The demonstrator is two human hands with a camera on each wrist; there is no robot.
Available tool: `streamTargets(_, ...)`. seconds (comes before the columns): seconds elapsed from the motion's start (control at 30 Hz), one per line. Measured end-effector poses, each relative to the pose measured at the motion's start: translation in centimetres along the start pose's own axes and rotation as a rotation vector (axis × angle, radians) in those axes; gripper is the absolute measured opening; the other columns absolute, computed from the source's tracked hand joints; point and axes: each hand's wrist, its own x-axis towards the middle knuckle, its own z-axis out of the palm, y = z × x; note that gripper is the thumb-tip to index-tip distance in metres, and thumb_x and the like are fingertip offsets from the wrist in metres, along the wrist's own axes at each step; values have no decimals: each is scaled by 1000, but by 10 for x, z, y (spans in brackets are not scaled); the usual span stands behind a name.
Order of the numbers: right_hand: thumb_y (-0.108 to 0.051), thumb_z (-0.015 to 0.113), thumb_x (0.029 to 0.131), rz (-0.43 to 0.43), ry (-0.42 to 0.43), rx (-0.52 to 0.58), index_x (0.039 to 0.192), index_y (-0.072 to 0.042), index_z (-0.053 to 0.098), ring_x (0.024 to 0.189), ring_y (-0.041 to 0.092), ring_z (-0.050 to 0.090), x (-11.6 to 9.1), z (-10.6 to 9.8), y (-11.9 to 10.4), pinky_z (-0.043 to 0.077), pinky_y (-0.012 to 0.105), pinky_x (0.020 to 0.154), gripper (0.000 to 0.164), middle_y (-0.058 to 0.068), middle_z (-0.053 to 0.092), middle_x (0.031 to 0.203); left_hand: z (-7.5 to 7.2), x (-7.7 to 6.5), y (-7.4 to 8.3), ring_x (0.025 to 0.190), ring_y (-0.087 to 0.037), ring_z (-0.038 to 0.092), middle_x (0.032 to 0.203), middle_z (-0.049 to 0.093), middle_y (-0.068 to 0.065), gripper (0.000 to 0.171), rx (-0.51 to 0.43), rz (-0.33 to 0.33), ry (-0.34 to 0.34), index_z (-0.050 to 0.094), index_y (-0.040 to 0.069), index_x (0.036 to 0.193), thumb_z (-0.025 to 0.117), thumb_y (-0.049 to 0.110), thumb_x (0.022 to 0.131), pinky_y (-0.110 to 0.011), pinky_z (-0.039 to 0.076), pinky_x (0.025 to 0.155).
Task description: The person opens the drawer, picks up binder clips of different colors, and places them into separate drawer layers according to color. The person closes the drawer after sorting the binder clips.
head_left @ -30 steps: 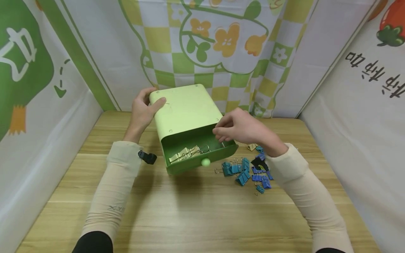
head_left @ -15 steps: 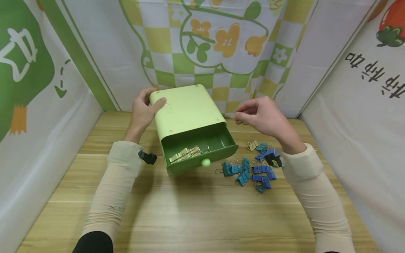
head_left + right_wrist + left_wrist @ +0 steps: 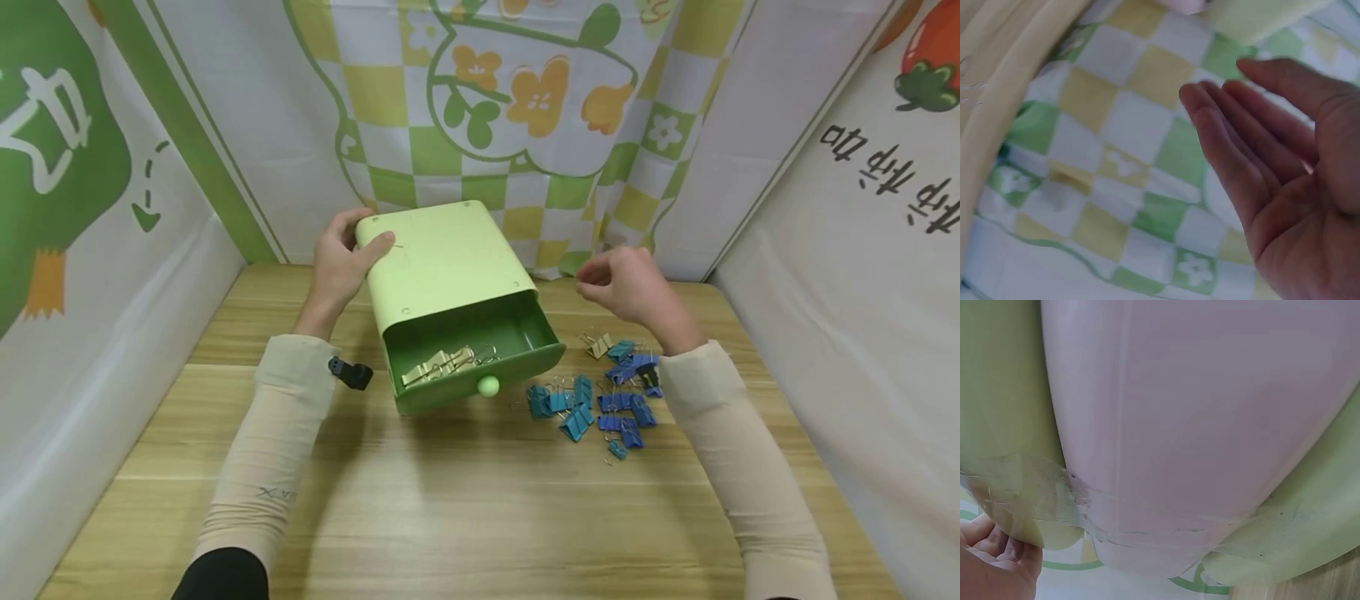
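Box (image 3: 450, 258) in pale lime green, rounded at the corners, set askew toward the far side of the wood-grained desk (image 3: 420, 517), with a dark green drawer (image 3: 431, 400) pulled partway out behind a round, light green knob (image 3: 488, 386); inside, at the left, gold-coloured metal binder clips (image 3: 438, 367); clamped at the back left edge by the left hand (image 3: 341, 262), thumb on top; well apart, off to the right, the right hand (image 3: 633, 287), raised, thumb parted from fingers; nearer, on the desk, teal metal binder clips (image 3: 576, 421) beside blue metal binder clips (image 3: 618, 421); farthest back, a green, yellow and white checked cloth (image 3: 429, 150)
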Motion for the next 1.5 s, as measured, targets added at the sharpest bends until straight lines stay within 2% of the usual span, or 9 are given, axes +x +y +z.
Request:
streamTargets(0.23, -13, 71, 101, -28, -120, -114, 127, 6, 72, 108, 37, 75, 14, 18, 30, 62, 48, 96, 31, 23, 77, 118, 1, -1, 2, 126, -21, 59, 148, 58, -16, 65, -7, -1, -5, 51, 6, 151, 75, 33, 97, -22, 53, 98)
streamTargets(0.47, -7, 71, 100, -4, -182, -153, 131, 9, 68, 117, 42, 70, 25, 32, 57, 59, 52, 101, 35, 28, 72, 127, -1, 0, 1, 122, -19, 60, 146, 59, -16, 63, -8, -4, 9, 52, 7, 150, 75, 32, 97, -20, 54, 94)
streamTargets(0.6, -7, 72, 100, 10, -207, -199, 132, 9, 66, 121, 44, 68, 29, 39, 71, 57, 54, 104, 37, 29, 69, 131, -2, 0, 1, 123, -20, 60, 146, 59, -16, 63, -7, 3, 16, 53, 8, 150, 75, 32, 97, -21, 53, 96)
streamTargets(0.73, -7, 75, 97, 3, -217, -250, 128, 8, 69, 116, 43, 70, 31, 44, 83, 58, 55, 101, 35, 27, 71, 127, -2, -1, 2, 128, -22, 59, 148, 58, -16, 64, -9, 2, 9, 52, 7, 150, 75, 33, 97, -25, 53, 102)
streamTargets(0.87, -7, 81, 92, -22, -220, -287, 118, 7, 74, 103, 37, 72, 31, 51, 94, 60, 53, 94, 30, 24, 75, 115, -1, -1, 1, 131, -23, 58, 149, 58, -16, 64, -9, 0, 0, 51, 6, 150, 75, 33, 97, -28, 52, 107)
streamTargets(1.07, -9, 83, 90, -57, -223, -263, 116, 7, 75, 103, 37, 71, 34, 65, 110, 60, 53, 95, 31, 23, 76, 112, 0, -1, 1, 133, -24, 58, 150, 57, -17, 63, -15, -6, -4, 51, 7, 151, 75, 31, 97, -29, 52, 106)
streamTargets(1.13, -8, 82, 91, -66, -224, -253, 113, 6, 76, 102, 37, 72, 35, 69, 113, 61, 52, 94, 27, 23, 76, 111, 0, -1, 2, 134, -24, 57, 151, 57, -16, 63, -9, -8, -5, 51, 8, 151, 75, 32, 98, -29, 52, 106)
streamTargets(1.37, -5, 78, 94, -66, -239, -259, 108, 4, 79, 100, 34, 73, 33, 74, 114, 62, 49, 91, 17, 21, 77, 109, 0, -1, 1, 130, -23, 59, 149, 57, -16, 63, -5, -5, 1, 51, 8, 151, 75, 33, 98, -26, 52, 102)
streamTargets(1.5, -8, 78, 95, -45, -247, -257, 103, 0, 80, 96, 31, 73, 33, 74, 112, 62, 47, 88, 12, 17, 78, 105, 0, -2, 0, 131, -23, 58, 149, 57, -16, 63, -6, -3, 0, 51, 8, 151, 75, 33, 98, -27, 52, 104)
